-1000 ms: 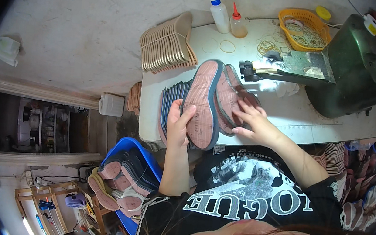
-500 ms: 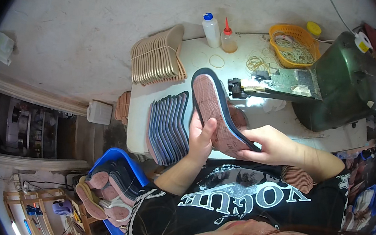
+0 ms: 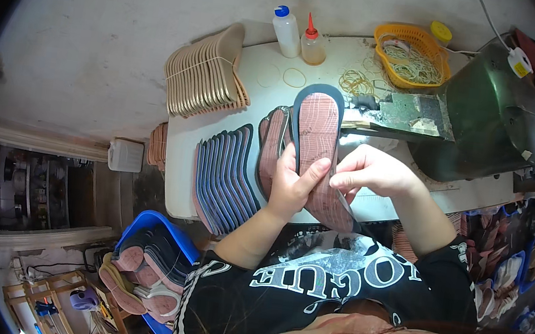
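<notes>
My left hand (image 3: 293, 182) is wrapped round the middle of a shoe sole (image 3: 319, 123), thumb on its pinkish, patterned face. The sole has a dark rim and stands tilted, its rounded end pointing away from me. My right hand (image 3: 373, 173) is closed at the sole's right edge, thumb and fingertips pinched together there. Part of that pinch is hidden. Just left of the held sole, another pinkish sole with a dark rim (image 3: 272, 142) shows, partly covered by my left hand. Further left on the table stands a row of dark-edged soles (image 3: 226, 178), packed side by side.
On the table (image 3: 178, 189) are a banded bundle of tan soles (image 3: 202, 75), a blue-capped bottle (image 3: 286, 32), a red-tipped bottle (image 3: 313, 46) and a yellow basket (image 3: 382, 51) of rubber bands. A green machine (image 3: 487, 120) stands right. A blue bin (image 3: 170, 225) holds soles lower left.
The held sole has turned more upright. My right hand has shifted from its near end up to its right edge. The sole beside my left hand now shows more.
</notes>
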### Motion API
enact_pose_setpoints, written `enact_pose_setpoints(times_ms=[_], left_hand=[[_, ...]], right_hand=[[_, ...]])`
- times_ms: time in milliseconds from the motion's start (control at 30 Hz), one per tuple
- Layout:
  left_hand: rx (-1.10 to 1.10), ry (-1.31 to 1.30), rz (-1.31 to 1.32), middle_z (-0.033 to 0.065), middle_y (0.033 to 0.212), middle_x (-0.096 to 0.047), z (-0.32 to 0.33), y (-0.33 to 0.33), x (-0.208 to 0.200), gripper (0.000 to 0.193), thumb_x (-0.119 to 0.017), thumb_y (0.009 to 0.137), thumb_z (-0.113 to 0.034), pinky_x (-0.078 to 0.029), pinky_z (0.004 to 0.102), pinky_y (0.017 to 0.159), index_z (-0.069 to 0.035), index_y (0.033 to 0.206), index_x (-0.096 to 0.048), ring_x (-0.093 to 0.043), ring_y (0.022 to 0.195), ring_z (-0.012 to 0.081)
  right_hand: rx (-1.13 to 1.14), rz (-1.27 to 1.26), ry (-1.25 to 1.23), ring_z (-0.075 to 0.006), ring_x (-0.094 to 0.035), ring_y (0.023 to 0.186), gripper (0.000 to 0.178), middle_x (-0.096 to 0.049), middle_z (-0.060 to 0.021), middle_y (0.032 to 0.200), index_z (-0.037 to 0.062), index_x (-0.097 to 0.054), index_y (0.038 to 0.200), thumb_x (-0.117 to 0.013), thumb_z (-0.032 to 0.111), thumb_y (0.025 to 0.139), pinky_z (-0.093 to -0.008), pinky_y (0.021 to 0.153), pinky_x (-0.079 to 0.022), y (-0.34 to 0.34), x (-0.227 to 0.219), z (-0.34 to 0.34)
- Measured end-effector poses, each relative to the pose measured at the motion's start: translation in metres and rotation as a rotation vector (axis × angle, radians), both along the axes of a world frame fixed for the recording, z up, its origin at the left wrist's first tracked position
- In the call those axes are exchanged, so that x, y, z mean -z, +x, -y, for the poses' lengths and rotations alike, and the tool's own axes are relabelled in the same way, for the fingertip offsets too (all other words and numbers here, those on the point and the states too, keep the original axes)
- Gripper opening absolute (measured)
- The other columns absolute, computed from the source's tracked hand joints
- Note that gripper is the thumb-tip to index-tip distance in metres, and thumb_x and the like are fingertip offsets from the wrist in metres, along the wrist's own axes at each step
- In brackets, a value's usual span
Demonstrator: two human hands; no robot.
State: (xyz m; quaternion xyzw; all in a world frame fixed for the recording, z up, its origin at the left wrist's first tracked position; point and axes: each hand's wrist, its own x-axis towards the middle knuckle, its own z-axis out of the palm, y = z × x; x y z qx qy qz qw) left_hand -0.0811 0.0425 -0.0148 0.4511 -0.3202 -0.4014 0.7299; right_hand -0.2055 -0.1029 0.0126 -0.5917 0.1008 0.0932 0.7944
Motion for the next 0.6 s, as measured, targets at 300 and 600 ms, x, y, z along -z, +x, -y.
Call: enact_pose_setpoints(times_ms=[300, 600], left_hand=[[-0.101, 0.217, 0.341, 0.0115, 0.098, -0.065, 0.016, 0.018, -0.011, 0.051, -0.080, 0.074, -0.025, -0.050, 0.0296, 0.080, 0.004, 0.108, -0.056, -0.062, 0.087, 0.0162], [-0.074, 0.119, 0.024, 0.0092, 0.092, -0.065, 0.078, 0.067, -0.032, 0.032, -0.073, 0.078, -0.011, -0.052, 0.0280, 0.071, 0.004, 0.103, -0.058, -0.063, 0.078, 0.0142]], right_hand=[[0.157, 0.099, -0.411, -0.0027, -0.047, 0.059, 0.023, -0.056, 0.0039, 0.065, 0.0007, -0.068, 0.082, -0.065, 0.023, 0.088, -0.0226, 0.055, -0.043, -0.004, -0.010, -0.011], [0.309, 0.080, 0.140, -0.0104, -0.060, 0.089, 0.032, -0.066, -0.0045, 0.100, -0.0006, -0.061, 0.113, -0.062, 0.022, 0.091, -0.0286, 0.082, -0.049, -0.027, 0.025, -0.035]])
